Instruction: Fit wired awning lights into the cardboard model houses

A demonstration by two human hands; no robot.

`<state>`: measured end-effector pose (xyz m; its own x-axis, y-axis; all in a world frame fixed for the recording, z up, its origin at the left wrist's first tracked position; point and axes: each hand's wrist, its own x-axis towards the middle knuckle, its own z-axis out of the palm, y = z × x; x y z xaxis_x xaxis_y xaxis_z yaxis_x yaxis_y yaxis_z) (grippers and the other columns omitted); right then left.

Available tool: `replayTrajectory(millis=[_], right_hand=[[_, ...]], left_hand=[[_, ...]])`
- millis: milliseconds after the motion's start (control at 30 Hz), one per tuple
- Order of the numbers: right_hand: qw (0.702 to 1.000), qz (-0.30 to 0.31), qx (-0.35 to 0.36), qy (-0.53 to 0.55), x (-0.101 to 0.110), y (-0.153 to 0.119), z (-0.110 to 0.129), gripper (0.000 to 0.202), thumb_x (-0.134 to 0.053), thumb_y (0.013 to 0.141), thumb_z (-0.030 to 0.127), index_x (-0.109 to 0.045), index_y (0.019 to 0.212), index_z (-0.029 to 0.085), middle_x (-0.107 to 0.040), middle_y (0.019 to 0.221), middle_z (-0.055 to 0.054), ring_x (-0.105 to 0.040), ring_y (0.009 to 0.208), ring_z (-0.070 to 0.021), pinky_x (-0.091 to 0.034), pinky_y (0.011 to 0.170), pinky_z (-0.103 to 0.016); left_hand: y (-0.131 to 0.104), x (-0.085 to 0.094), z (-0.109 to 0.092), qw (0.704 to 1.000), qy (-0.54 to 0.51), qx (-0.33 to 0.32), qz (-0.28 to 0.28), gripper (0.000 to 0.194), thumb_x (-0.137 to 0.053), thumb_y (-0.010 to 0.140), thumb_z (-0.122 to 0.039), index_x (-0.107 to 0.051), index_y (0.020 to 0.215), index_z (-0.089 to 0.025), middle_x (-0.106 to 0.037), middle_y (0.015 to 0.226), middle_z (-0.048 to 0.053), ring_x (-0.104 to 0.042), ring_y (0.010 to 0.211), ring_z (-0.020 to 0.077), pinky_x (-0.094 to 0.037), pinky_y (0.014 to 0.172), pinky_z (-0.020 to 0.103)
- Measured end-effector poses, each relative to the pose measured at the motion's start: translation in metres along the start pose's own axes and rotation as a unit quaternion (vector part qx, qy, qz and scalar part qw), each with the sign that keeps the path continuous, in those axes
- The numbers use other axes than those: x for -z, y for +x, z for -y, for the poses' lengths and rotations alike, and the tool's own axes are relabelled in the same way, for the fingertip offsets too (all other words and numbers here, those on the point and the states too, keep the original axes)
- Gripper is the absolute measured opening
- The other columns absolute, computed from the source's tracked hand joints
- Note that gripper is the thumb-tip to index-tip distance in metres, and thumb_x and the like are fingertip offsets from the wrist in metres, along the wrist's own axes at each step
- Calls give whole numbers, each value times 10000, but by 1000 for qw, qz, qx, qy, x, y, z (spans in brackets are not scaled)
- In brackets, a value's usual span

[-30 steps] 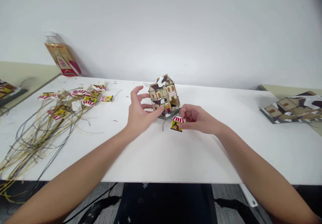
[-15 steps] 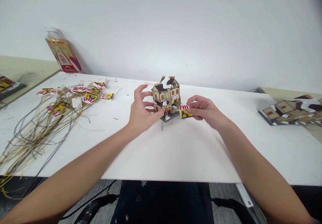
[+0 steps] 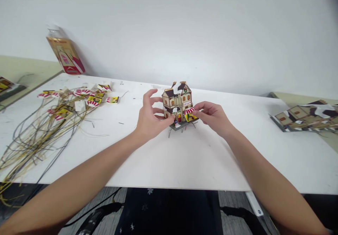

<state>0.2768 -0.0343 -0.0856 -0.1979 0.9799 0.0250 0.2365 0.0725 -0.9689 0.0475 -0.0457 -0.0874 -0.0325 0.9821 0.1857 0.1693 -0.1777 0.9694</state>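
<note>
A small model house [image 3: 172, 102] with a snowy dark roof and a shop sign is gripped by my left hand [image 3: 150, 118], thumb on its front and fingers along its left side. Its base is tilted, with thin wires sticking out below. My right hand [image 3: 212, 118] pinches a little yellow shop-window piece with a red-and-white striped awning [image 3: 189, 114]. That piece is up against the house's front right, under the sign. Whether it is fixed there, I cannot tell.
Several striped awning pieces [image 3: 93, 100] with tangled yellow and black wires [image 3: 44, 136] lie on the white table [image 3: 169, 164] at left. A gold-and-red bag [image 3: 66, 56] leans on the wall. More model houses [image 3: 303, 117] lie at the far right, and another house [image 3: 6, 87] at far left.
My right hand has moved the awning piece left, from beside the house to against its front. The house has shifted slightly right in my left hand.
</note>
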Motion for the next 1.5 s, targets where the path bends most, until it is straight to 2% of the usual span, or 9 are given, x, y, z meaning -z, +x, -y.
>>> replayTrajectory(millis=[267, 400, 567, 800, 900, 1067, 1167, 1367, 1500], right_hand=[[1000, -18, 2, 20, -4, 3, -2, 388, -724, 757, 512, -626, 891, 161, -542, 687, 14, -361, 523, -45, -272, 469, -219], [998, -68, 17, -7, -13, 2, -7, 379, -682, 790, 528, -610, 900, 173, -537, 695, 14, -345, 527, -53, -279, 468, -218], [980, -136, 84, -118, -25, -4, -14, 287, -590, 879, 463, -610, 967, 190, -579, 768, -4, -397, 544, -67, -353, 525, -238], [928, -181, 210, -250, -29, -5, -23, 191, -539, 931, 390, -597, 979, 214, -607, 875, -16, -432, 573, -84, -420, 574, -258], [920, -179, 226, -264, -29, -3, -29, 242, -567, 913, 385, -545, 1101, 234, -598, 951, -24, -462, 625, -101, -445, 583, -269], [947, -179, 178, -198, -31, -3, -34, 497, -641, 848, 434, -420, 1255, 254, -569, 1153, -80, -530, 790, -152, -482, 610, -306], [965, -157, 147, -147, -34, -3, -34, 605, -660, 825, 474, -368, 1309, 258, -533, 1270, -117, -561, 942, -199, -516, 692, -353], [978, -102, 138, -117, -41, -6, -31, 632, -623, 855, 473, -318, 1367, 262, -486, 1379, -139, -535, 1127, -244, -506, 873, -440], [979, -71, 139, -128, -40, -9, -29, 700, -652, 840, 497, -304, 1406, 278, -452, 1432, -129, -462, 1274, -286, -461, 981, -511]], left_hand=[[2, 1, 2, 1000, 21, 1, 9, 890, -789, 588, -265, -324, 1346, -291, -554, 1218, 67, -636, 740, 125, -585, 565, 243], [2, 1, 2, 1000, 21, 6, 7, 873, -789, 584, -260, -356, 1343, -285, -557, 1213, 65, -636, 742, 129, -582, 564, 245], [2, 0, 3, 1000, 21, 11, 9, 892, -797, 581, -255, -371, 1364, -268, -556, 1223, 75, -635, 744, 128, -583, 581, 248], [4, 2, 2, 998, 54, -26, 33, 766, -777, 600, -270, -471, 1301, -235, -574, 1196, 70, -630, 703, 115, -597, 578, 264], [3, 2, 1, 998, 49, -27, 37, 758, -770, 591, -253, -480, 1291, -230, -580, 1171, 66, -625, 679, 111, -589, 556, 258], [3, 2, 2, 997, 46, -34, 45, 706, -737, 621, -239, -488, 1282, -239, -579, 1155, 65, -616, 669, 106, -555, 516, 228], [4, 3, 4, 997, 46, -34, 58, 712, -747, 638, -266, -465, 1291, -237, -565, 1174, 75, -612, 695, 112, -556, 533, 235], [4, 3, 10, 994, 80, -38, 57, 922, -871, 547, -431, -410, 1327, -265, -513, 1263, 104, -595, 733, 128, -572, 549, 278], [4, 3, 12, 992, 100, -49, 55, 896, -861, 564, -473, -424, 1318, -266, -520, 1243, 96, -581, 715, 120, -559, 538, 279]])
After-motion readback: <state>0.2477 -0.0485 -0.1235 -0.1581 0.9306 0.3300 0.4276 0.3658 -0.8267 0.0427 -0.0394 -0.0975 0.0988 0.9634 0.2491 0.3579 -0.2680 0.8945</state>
